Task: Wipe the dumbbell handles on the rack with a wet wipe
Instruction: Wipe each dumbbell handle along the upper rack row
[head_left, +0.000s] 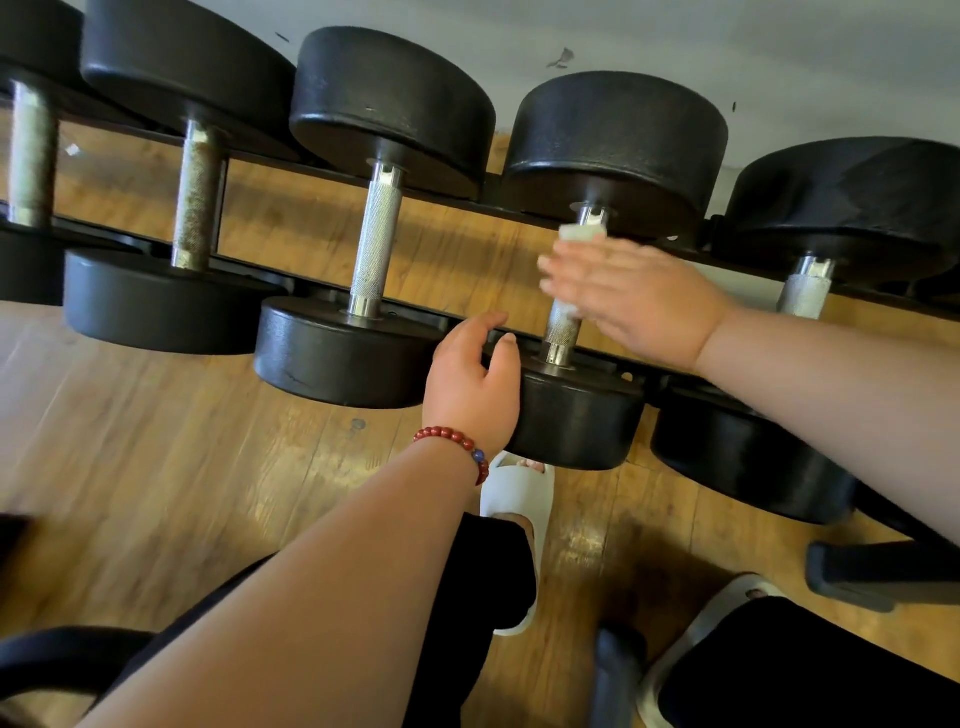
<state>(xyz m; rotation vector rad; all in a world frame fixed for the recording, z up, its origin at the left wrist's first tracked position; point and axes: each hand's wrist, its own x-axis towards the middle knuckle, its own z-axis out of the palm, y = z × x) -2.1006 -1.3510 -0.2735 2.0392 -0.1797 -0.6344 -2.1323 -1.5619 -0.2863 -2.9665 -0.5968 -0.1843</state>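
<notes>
Head view, looking down on the rack (639, 371). My right hand (634, 296) lies across the metal handle (561, 332) of the fourth dumbbell (571, 415) from the left. Its fingers (556, 275) are stretched out nearly flat and pressed onto the wet wipe (582, 233), which lies between the hand and the bar. White folds of the wipe show above my fingers, close to the far weight, and a smaller edge shows below them. The hand is blurred and the thumb is hidden, so I cannot tell whether any part of it wraps under the bar. The lower stretch of the handle, next to the near weight, is bare.

My left hand (472, 374), with a bead bracelet (457, 441) at the wrist, grips the near weight of the same dumbbell. The thumb lies over its top edge and the fingers are curved round its left side, touching the black rubber.

This dumbbell rests crosswise on the two rails of the rack, one weight on each side. A neighbouring dumbbell (337, 353) sits just beside it on the left. The wooden floor (182, 467) shows below, with my white slipper (519, 499) under the near weight.
</notes>
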